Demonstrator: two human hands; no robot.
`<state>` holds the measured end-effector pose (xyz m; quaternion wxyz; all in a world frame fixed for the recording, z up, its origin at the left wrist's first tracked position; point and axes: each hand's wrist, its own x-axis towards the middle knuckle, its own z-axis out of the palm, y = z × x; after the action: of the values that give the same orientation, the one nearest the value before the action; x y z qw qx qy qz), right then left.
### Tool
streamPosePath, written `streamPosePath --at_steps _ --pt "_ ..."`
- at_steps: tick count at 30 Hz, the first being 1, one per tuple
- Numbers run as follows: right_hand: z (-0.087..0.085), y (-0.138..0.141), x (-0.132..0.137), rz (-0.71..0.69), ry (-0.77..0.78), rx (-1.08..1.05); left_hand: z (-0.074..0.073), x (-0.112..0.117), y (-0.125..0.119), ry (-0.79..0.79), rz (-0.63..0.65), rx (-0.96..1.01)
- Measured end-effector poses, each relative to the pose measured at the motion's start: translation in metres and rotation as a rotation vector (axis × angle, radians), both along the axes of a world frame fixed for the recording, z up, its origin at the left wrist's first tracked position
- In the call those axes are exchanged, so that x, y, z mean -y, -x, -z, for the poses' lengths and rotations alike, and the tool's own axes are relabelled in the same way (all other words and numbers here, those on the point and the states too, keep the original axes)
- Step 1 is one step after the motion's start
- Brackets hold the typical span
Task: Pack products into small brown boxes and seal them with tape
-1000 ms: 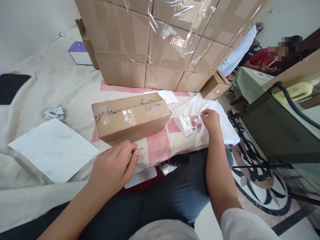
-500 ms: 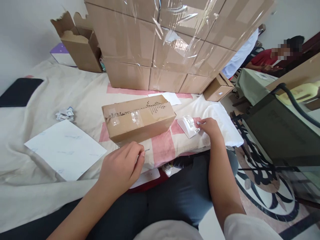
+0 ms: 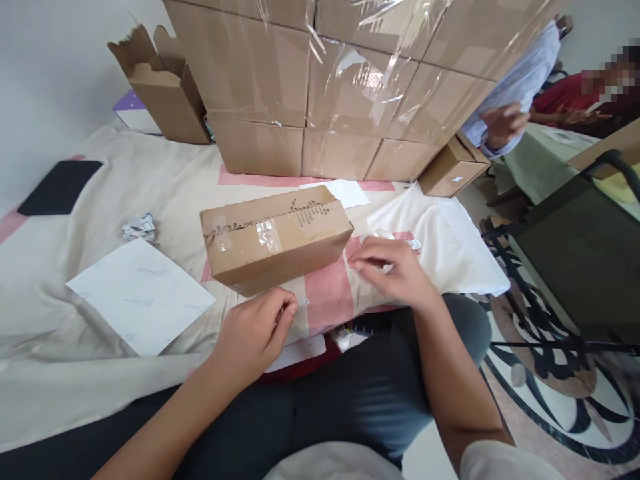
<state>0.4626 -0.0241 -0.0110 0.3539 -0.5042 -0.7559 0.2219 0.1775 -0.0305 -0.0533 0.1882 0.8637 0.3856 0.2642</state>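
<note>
A taped brown cardboard box (image 3: 275,237) lies on the cloth-covered surface in front of me. My left hand (image 3: 255,333) rests just below the box, its fingers pinched round a small metal piece (image 3: 301,304) whose tip sticks out. My right hand (image 3: 393,270) hovers to the right of the box with fingers stretched out flat toward it, holding nothing that I can see. It covers most of a small white plastic part (image 3: 376,235) lying on the cloth.
A wall of plastic-wrapped cartons (image 3: 345,87) stands behind. White paper sheet (image 3: 143,293) and crumpled paper (image 3: 139,228) lie left, an open torn carton (image 3: 160,87) far left, a small box (image 3: 453,170) right. Another person's hand (image 3: 500,123) is at upper right; a dark bag (image 3: 575,257) stands right.
My right hand left the small white part and moved left toward the box, fingers now stretched out. My left hand stayed pinched and shifted slightly right. The view tilted a little.
</note>
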Motion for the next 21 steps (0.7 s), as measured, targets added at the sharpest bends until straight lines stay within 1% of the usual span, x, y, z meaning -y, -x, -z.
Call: streamPosePath --at_steps 1,3,4,6,7,8,9,11,12,13,14,15,17,19,21 --pt "0.003 0.013 0.003 -0.121 0.040 0.002 0.000 0.000 -0.001 0.011 0.006 0.005" --pt "0.013 0.035 0.005 -0.273 0.098 0.011 0.002 0.000 -0.004 0.020 0.019 0.006" --pt "0.018 0.042 0.005 -0.313 0.108 0.004 0.003 0.001 -0.005 0.021 0.026 0.001" --pt "0.026 0.049 0.002 -0.345 0.102 -0.039 0.007 0.002 -0.006 0.012 0.021 -0.013" --pt "0.027 0.050 0.001 -0.334 0.084 -0.069 0.009 0.002 -0.006 -0.017 -0.002 -0.011" --pt "0.027 0.048 0.000 -0.304 0.060 -0.097 0.011 0.003 -0.006 -0.079 -0.039 -0.002" --pt "0.026 0.044 -0.001 -0.259 0.030 -0.121 0.012 0.003 -0.004 -0.178 -0.090 0.010" --pt "0.021 0.033 -0.003 -0.155 -0.031 -0.158 0.012 0.001 0.001 -0.415 -0.238 0.018" --pt "0.018 0.027 -0.004 -0.112 -0.057 -0.172 0.011 -0.002 0.005 -0.506 -0.303 -0.005" --pt "0.016 0.020 -0.004 -0.082 -0.075 -0.183 0.008 -0.007 0.010 -0.554 -0.349 -0.050" --pt "0.014 0.014 -0.005 -0.062 -0.084 -0.189 0.005 -0.014 0.016 -0.558 -0.374 -0.102" --pt "0.012 0.009 -0.006 -0.048 -0.088 -0.194 0.001 -0.022 0.022 -0.532 -0.373 -0.143" --pt "0.010 0.001 -0.007 -0.026 -0.085 -0.199 -0.007 -0.040 0.036 -0.427 -0.301 -0.157" --pt "0.010 -0.002 -0.008 -0.013 -0.088 -0.205 -0.013 -0.058 0.050 -0.291 -0.247 -0.034" --pt "0.012 -0.002 -0.009 -0.040 -0.093 -0.216 -0.014 -0.071 0.061 -0.169 -0.247 0.131"
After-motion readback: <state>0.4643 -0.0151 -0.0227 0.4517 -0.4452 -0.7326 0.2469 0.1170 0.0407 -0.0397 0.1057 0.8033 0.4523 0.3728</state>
